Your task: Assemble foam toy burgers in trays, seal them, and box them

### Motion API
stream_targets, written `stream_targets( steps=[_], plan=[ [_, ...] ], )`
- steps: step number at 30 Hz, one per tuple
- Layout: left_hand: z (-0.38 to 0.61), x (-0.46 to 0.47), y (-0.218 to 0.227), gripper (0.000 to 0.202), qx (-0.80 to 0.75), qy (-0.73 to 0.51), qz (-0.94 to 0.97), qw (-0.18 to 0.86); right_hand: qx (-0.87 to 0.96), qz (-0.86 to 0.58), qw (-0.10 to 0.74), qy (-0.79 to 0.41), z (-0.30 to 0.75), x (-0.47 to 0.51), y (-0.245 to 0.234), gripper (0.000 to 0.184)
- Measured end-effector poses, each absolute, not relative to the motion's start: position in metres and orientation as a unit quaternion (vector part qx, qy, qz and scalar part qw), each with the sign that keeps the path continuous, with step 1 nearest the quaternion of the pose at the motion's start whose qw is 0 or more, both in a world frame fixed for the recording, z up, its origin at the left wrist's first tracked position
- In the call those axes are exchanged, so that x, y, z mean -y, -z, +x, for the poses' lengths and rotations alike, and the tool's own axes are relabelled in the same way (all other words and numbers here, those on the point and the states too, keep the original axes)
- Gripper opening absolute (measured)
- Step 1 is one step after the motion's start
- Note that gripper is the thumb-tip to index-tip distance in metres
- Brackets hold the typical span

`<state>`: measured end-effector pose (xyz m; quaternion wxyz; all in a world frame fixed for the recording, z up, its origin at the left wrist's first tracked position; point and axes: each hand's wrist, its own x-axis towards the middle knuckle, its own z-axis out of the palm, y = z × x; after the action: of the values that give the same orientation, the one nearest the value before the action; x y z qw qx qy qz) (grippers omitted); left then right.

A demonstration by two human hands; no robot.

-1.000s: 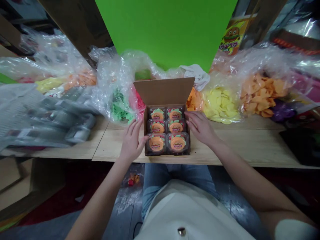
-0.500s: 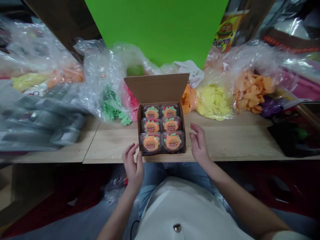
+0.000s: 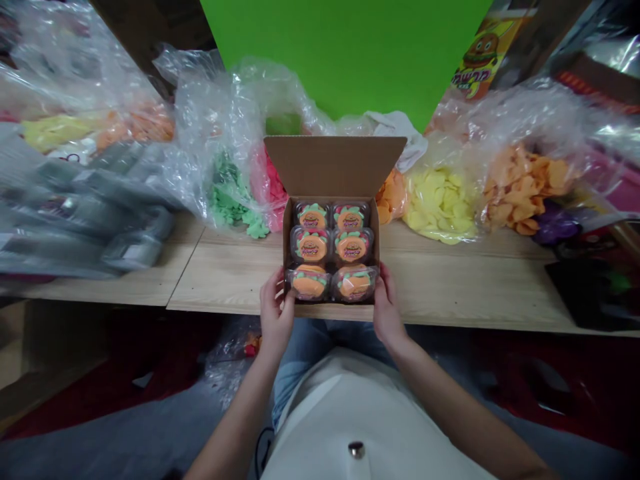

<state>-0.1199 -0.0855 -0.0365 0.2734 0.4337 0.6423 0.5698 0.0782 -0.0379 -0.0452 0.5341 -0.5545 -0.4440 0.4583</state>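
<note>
Holding one open cardboard box (image 3: 335, 165) between them, the left hand (image 3: 276, 308) and right hand (image 3: 389, 308) grip its near corners at the tabletop (image 3: 227, 280)'s front edge; inside sit six clear packs (image 3: 311, 246), two in each of three rows.

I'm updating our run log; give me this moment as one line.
left hand: at box, left side | right hand: at box, right side | lid: up | packs: six visible

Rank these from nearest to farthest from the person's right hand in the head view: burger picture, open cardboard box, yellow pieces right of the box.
1. Open cardboard box: touching the right hand, at its near right corner.
2. Yellow pieces: bagged, farther back, right of the box.
3. Burger picture: at the back, right of the green panel.
</note>
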Motion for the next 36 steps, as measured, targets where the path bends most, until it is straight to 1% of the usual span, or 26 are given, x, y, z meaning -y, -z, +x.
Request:
stream_targets(
  steps=[2, 6, 8, 10, 14, 17, 21, 25, 28, 30, 32, 33, 36],
  plan=[
    [-0.128, 0.085, 0.029, 0.042, -0.655, -0.493, 0.517, 0.246, 0.445, -0.559, 0.536, -0.449, 0.077, 0.039, 0.048, 0.045],
    [-0.140, 0.084, 0.016, 0.045, -0.674, -0.354, 0.629, 0.161, 0.491, -0.579, 0.528, -0.380, 0.075, 0.039, 0.058, 0.047],
    [-0.140, 0.086, 0.017, 0.045, -0.681, -0.322, 0.644, 0.135, 0.504, -0.591, 0.521, -0.354, 0.074, 0.038, 0.062, 0.048],
    [-0.138, 0.089, 0.022, 0.045, -0.686, -0.320, 0.639, 0.135, 0.507, -0.598, 0.518, -0.342, 0.074, 0.037, 0.064, 0.049],
    [-0.135, 0.092, 0.031, 0.043, -0.681, -0.342, 0.630, 0.152, 0.509, -0.589, 0.524, -0.346, 0.074, 0.038, 0.060, 0.049],
    [-0.139, 0.092, 0.033, 0.042, -0.647, -0.376, 0.644, 0.157, 0.505, -0.587, 0.517, -0.366, 0.075, 0.047, 0.057, 0.051],
    [-0.140, 0.088, 0.039, 0.047, -0.618, -0.420, 0.648, 0.148, 0.517, -0.572, 0.502, -0.391, 0.074, 0.061, 0.061, 0.053],
    [-0.134, 0.090, 0.045, 0.048, -0.635, -0.406, 0.640, 0.145, 0.484, -0.550, 0.526, -0.432, 0.073, 0.065, 0.065, 0.052],
    [-0.132, 0.099, 0.046, 0.048, -0.623, -0.407, 0.645, 0.173, 0.454, -0.551, 0.529, -0.459, 0.075, 0.063, 0.063, 0.053],
    [-0.137, 0.099, 0.045, 0.048, -0.591, -0.461, 0.627, 0.212, 0.453, -0.552, 0.525, -0.463, 0.076, 0.063, 0.061, 0.054],
    [-0.150, 0.083, 0.034, 0.047, -0.560, -0.541, 0.580, 0.238, 0.457, -0.559, 0.523, -0.453, 0.075, 0.064, 0.061, 0.055],
    [-0.159, 0.066, 0.023, 0.045, -0.552, -0.581, 0.552, 0.230, 0.456, -0.565, 0.525, -0.444, 0.074, 0.064, 0.061, 0.054],
    [-0.190, -0.010, -0.026, 0.045, -0.546, -0.659, 0.498, 0.138, 0.441, -0.581, 0.545, -0.414, 0.068, 0.062, 0.062, 0.051]
  ],
)
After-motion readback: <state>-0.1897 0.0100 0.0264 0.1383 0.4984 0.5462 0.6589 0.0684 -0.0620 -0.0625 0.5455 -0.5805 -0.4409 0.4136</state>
